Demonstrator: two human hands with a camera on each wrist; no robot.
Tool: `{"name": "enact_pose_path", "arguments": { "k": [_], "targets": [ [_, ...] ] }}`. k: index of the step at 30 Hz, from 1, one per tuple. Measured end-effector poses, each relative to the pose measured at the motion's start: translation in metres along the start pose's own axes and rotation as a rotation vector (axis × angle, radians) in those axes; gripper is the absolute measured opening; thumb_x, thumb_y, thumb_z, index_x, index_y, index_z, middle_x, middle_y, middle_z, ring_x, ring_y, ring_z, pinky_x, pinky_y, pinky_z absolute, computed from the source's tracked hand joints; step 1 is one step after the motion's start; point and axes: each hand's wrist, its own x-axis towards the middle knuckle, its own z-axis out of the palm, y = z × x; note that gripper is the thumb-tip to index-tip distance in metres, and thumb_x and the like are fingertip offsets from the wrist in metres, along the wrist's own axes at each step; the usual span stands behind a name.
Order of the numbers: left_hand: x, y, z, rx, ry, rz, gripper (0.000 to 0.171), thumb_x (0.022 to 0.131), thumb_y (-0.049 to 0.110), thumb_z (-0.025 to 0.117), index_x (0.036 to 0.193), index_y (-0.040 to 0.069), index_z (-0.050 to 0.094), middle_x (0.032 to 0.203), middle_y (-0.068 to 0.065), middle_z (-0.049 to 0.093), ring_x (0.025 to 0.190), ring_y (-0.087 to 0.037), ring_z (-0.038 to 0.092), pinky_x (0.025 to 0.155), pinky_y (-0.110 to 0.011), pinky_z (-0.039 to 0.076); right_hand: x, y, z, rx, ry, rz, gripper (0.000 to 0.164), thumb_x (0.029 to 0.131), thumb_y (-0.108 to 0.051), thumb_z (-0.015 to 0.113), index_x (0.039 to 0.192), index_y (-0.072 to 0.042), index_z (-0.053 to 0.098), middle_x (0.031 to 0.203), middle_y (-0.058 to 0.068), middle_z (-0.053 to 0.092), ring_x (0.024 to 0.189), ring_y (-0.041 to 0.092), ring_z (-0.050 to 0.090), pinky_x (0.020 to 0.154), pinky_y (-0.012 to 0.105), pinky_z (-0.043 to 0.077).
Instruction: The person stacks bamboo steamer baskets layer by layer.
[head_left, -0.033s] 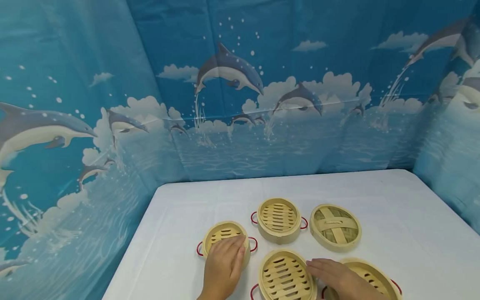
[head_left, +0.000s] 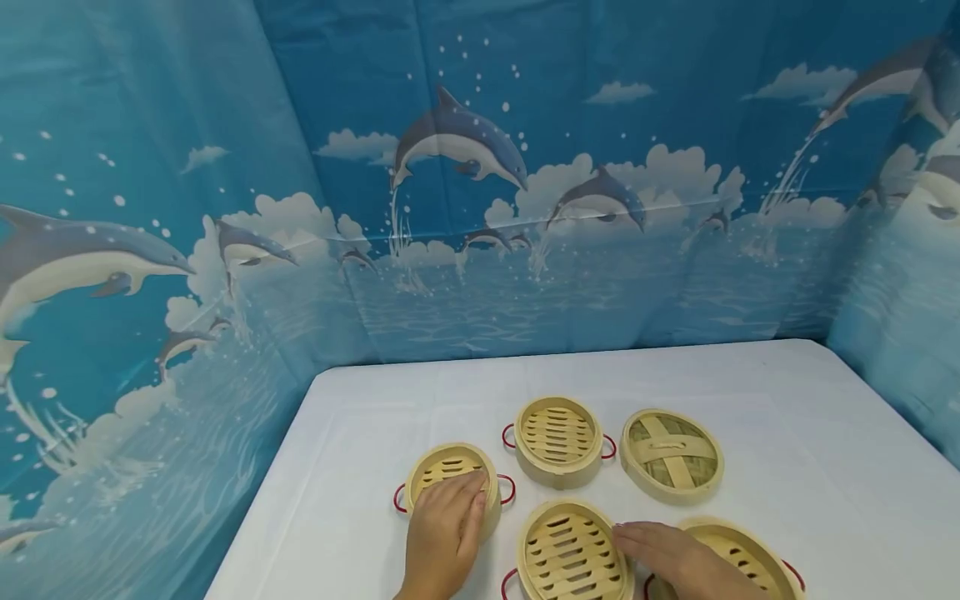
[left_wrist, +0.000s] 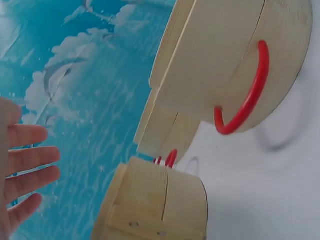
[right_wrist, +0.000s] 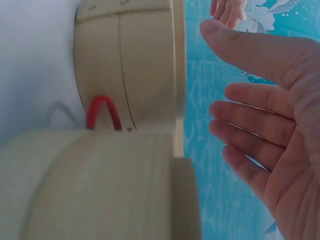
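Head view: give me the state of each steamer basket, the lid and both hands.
Left hand: open, holding nothing
Right hand: open, holding nothing
Left basket: uncovered, partly hidden by the left hand
Back basket: uncovered, empty, slats showing
Front middle basket: uncovered, slats showing, cut off by the frame
Right basket: uncovered, partly hidden by the right hand
Woven lid: handle side up

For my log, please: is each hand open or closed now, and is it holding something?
Left hand: open, holding nothing.
Right hand: open, holding nothing.
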Motion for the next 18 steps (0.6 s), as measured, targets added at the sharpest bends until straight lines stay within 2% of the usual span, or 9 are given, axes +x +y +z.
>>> {"name": "enact_pose_path", "arguments": {
  "k": [3,7,11,13,15,18],
  "targets": [
    [-0.006,-0.004,-0.002,-0.004,0.035,-0.086,0.024,0.086,0.009,0.059,0.108,0.008,0.068,0.106,0.0,0.066,0.095,-0.015,0.061,0.081,-0.036,0.048,-0.001,0.0,0.009,-0.007,0.117,-0.142,0.054,0.078,-0.031,0.072,0.12,-0.002,0.057,0.114,0.006,0.059,0.102,0.017,0.056,0.077,0.023,0.05],
    [-0.015,-0.01,-0.002,0.016,0.102,-0.234,0.025,0.084,0.003,0.06,0.108,0.007,0.067,0.105,-0.002,0.066,0.095,-0.02,0.061,0.088,-0.045,0.042,0.004,0.001,0.018,-0.036,0.236,-0.294,0.048,0.081,-0.031,0.07,0.116,-0.001,0.059,0.109,0.009,0.061,0.096,0.018,0.058,0.084,0.015,0.043],
    [-0.023,-0.02,0.001,0.016,0.213,-0.41,0.022,0.089,0.001,0.055,0.107,0.001,0.066,0.107,-0.009,0.065,0.101,-0.028,0.059,0.092,-0.056,0.033,0.006,0.0,0.024,-0.078,0.297,-0.343,0.04,0.086,-0.031,0.065,0.11,0.0,0.062,0.104,0.009,0.062,0.092,0.017,0.059,0.084,0.014,0.042],
    [-0.026,-0.027,0.004,0.004,0.282,-0.491,0.021,0.091,0.001,0.052,0.108,-0.001,0.065,0.109,-0.012,0.064,0.103,-0.031,0.057,0.096,-0.048,0.034,0.007,-0.003,0.027,-0.09,0.308,-0.329,0.037,0.085,-0.03,0.066,0.106,0.001,0.064,0.101,0.007,0.063,0.089,0.015,0.059,0.082,0.014,0.043],
    [-0.03,-0.035,0.007,-0.016,0.348,-0.562,0.022,0.092,0.0,0.05,0.109,-0.003,0.064,0.11,-0.014,0.063,0.105,-0.033,0.056,0.099,-0.034,0.037,0.007,-0.004,0.03,-0.086,0.309,-0.323,0.036,0.083,-0.029,0.068,0.103,0.002,0.065,0.099,0.007,0.063,0.088,0.016,0.059,0.08,0.014,0.044],
    [-0.036,-0.045,0.011,-0.064,0.421,-0.671,0.022,0.093,0.0,0.049,0.11,-0.005,0.063,0.112,-0.016,0.061,0.106,-0.033,0.055,0.095,-0.012,0.036,0.009,-0.005,0.034,-0.081,0.31,-0.334,0.036,0.081,-0.028,0.071,0.101,0.002,0.066,0.096,0.008,0.063,0.086,0.016,0.06,0.077,0.014,0.045]
  ]
}}
